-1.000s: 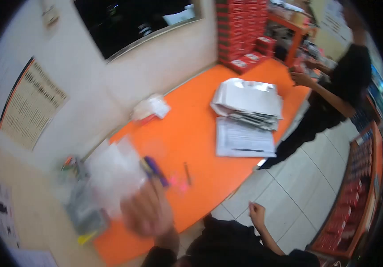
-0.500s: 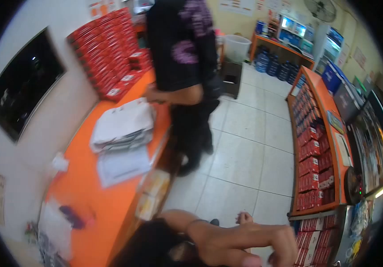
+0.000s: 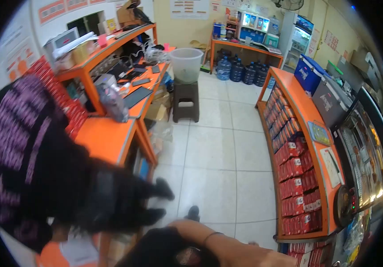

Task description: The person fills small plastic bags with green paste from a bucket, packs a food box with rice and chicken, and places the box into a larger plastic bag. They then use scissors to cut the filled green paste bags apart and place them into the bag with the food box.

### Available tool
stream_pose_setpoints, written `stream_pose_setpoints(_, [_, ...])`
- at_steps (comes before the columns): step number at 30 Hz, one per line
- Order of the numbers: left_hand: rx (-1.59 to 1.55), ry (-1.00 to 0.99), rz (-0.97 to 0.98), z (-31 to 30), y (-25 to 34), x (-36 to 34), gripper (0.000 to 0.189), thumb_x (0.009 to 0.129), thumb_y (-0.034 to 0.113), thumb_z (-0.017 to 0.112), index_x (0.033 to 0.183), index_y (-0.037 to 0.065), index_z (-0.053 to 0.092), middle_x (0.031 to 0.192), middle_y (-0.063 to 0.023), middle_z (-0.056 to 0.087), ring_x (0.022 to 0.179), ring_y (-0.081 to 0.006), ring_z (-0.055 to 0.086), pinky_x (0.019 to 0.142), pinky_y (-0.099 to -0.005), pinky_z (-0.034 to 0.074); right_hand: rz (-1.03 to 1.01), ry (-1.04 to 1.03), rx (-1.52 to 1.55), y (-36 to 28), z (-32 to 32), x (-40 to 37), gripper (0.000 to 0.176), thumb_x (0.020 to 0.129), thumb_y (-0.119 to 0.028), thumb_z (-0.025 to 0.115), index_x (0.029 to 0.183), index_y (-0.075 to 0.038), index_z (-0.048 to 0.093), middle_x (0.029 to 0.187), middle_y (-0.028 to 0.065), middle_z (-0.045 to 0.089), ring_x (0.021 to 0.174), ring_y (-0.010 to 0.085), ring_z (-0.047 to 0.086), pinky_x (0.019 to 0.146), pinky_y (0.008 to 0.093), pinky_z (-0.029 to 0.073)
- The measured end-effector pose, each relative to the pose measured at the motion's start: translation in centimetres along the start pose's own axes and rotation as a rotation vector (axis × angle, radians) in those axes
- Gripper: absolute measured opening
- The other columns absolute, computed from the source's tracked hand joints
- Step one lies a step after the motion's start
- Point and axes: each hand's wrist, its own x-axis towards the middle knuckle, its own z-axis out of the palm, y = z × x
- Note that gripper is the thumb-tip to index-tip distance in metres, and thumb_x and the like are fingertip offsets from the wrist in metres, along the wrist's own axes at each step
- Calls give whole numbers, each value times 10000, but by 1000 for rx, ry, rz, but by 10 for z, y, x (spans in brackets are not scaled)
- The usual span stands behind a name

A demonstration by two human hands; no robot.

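My left forearm, with a thin dark band at the wrist, reaches across the bottom of the head view. My left hand (image 3: pixel 265 257) is blurred at the lower edge, its fingers cut off, so whether it holds anything is hidden. Just behind it shows a small bit of skin that may be part of my right hand (image 3: pixel 253 243), too little to read. Both are over the tiled floor (image 3: pixel 213 187). Nearest on the right is an orange shelf unit (image 3: pixel 305 102) stacked with red boxes (image 3: pixel 300 196).
A person (image 3: pixel 44 151) in a black and purple top bends at the orange counter (image 3: pixel 104 135) on the left. Ahead stand a translucent tub (image 3: pixel 186 62) on a dark stool (image 3: pixel 185 100) and large water bottles (image 3: pixel 236 70). A blue cooler (image 3: pixel 307 73) sits atop the right shelf.
My view has swung left-to-right along the aisle and forward. The person now fills the left side, bent over. My left hand has dropped towards the lower edge, its fingers out of sight.
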Motion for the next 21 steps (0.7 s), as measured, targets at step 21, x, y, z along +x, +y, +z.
stream_pose_setpoints(21, [930,2368,-1232,-430,-41,-608,175,829,180,597,965,109,680,844,4,620,755,-98,539,651,-259,436,-529,-508,-781,-495,-93,511,209,900,-279,512,901,-78,569,709,42,558,652,193,553,522,366,457])
